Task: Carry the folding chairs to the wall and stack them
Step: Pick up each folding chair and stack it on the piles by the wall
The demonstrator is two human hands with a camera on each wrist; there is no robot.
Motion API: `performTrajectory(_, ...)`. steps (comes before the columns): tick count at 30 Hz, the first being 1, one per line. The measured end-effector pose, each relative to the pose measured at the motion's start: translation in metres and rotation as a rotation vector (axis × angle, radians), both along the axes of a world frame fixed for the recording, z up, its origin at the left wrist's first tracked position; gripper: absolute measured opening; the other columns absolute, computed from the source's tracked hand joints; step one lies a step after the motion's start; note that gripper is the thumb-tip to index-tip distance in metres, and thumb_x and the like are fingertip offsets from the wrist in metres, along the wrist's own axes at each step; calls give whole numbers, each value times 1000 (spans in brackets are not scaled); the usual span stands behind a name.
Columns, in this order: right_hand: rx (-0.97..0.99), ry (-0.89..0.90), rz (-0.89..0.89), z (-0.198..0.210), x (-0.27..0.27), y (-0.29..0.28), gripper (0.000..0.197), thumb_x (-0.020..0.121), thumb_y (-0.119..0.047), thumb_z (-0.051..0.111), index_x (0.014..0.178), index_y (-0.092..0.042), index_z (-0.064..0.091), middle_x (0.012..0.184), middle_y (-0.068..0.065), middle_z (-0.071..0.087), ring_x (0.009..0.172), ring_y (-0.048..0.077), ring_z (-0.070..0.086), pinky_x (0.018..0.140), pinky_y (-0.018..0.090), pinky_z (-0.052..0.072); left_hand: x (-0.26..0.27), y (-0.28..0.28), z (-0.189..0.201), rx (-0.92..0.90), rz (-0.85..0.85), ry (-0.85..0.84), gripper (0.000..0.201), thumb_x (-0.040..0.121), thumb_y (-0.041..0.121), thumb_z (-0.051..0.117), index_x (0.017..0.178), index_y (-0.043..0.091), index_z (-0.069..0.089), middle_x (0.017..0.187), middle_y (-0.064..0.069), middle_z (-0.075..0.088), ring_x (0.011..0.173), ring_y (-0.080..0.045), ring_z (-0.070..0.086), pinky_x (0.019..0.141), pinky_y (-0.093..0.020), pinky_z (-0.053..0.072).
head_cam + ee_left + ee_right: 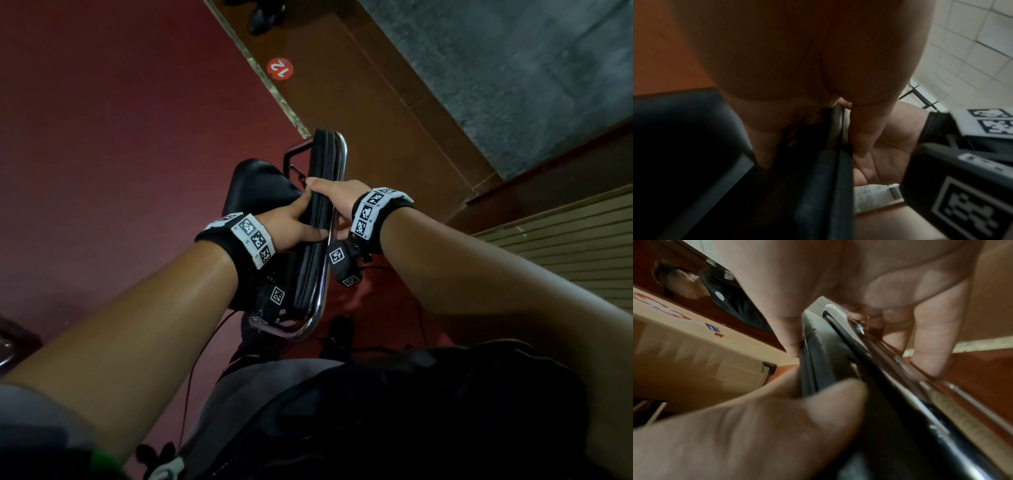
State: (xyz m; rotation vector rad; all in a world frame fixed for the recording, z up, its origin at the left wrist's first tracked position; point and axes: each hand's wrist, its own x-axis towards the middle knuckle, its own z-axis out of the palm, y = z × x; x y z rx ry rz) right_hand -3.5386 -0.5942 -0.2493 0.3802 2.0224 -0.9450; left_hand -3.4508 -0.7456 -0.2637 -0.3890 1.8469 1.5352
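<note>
Black chair (317,219) with chrome frame; red floor (120,137); checkered black-and-white wristbands (253,240).

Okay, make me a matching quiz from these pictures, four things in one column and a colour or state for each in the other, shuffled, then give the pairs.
Things:
1. folded black padded chair with chrome tube frame
2. round floor sticker numbered 12
3. left hand
4. carpeted floor

Colours or states:
A. dark red
B. gripping the chair's padded edge
C. held up by both hands
D. red with white digits

Pairs: 1-C, 2-D, 3-B, 4-A. The right hand grips the same chair.
</note>
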Motion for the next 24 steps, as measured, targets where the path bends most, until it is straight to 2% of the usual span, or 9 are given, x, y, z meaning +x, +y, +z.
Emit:
performTrajectory(5,132,60,-56,34,-3,58,71,69,-77,66,107,-17,75,85,6,80,76,33,78,84,54,64,-11,52,-20,126,-6,16,103,79,54,86,162,48,24,152,16,54,135,-6,55,119,-36,40)
performTrajectory(8,218,131,-53,43,-12,92,57,93,-62,56,115,-11,70,95,9,76,86,32,74,93,46,60,-24,86,-20,40,-78,62,88,78,59,83,153,55,38,147,16,58,130,-5,58,116,-32,44)
performTrajectory(11,286,153,-59,34,-19,118,59,99,-55,47,131,-8,64,110,12,71,95,34,67,89,40,52,-41,104,-19,-262,-171,205,59,94,40,73,150,37,54,140,7,64,125,-13,62,110,-29,46)
performTrajectory(13,350,148,-101,26,-19,136,72,100,-58,50,146,-3,48,122,18,65,106,38,64,85,39,43,-51,106,-24,-591,-211,295,51,91,40,67,140,27,62,138,-8,63,125,-30,61,103,-36,50)
performTrajectory(15,383,140,-127,19,-18,152,82,103,-59,49,154,1,30,139,25,56,126,42,57,89,43,37,-49,96,-28,-841,-185,223,55,85,40,65,136,23,55,145,-17,48,130,-43,50,105,-47,47)
performTrajectory(18,382,219,-103,10,-18,175,73,106,-52,51,153,2,35,149,23,50,136,40,51,105,44,40,-36,71,-46,-864,-148,-62,83,82,41,71,153,32,28,162,-18,22,141,-49,37,113,-56,39)
performTrajectory(20,386,254,-83,4,-18,187,68,105,-49,53,150,1,43,149,22,52,136,39,51,109,43,41,-26,61,-56,-738,-179,-128,109,76,42,77,161,42,9,147,-19,46,127,-45,55,108,-53,47)
performTrajectory(22,390,251,-85,3,-18,193,67,104,-49,54,148,1,47,146,22,54,134,39,53,108,43,42,-18,66,-64,-613,-172,-148,120,84,34,81,163,44,-9,127,-16,59,115,-38,63,103,-48,53)
performTrajectory(24,396,254,-70,1,-19,199,64,104,-50,54,144,0,52,143,21,57,131,39,55,106,42,44,-14,75,-68,-605,-122,-142,121,86,31,80,162,45,-13,134,-22,61,112,-38,65,102,-47,55)
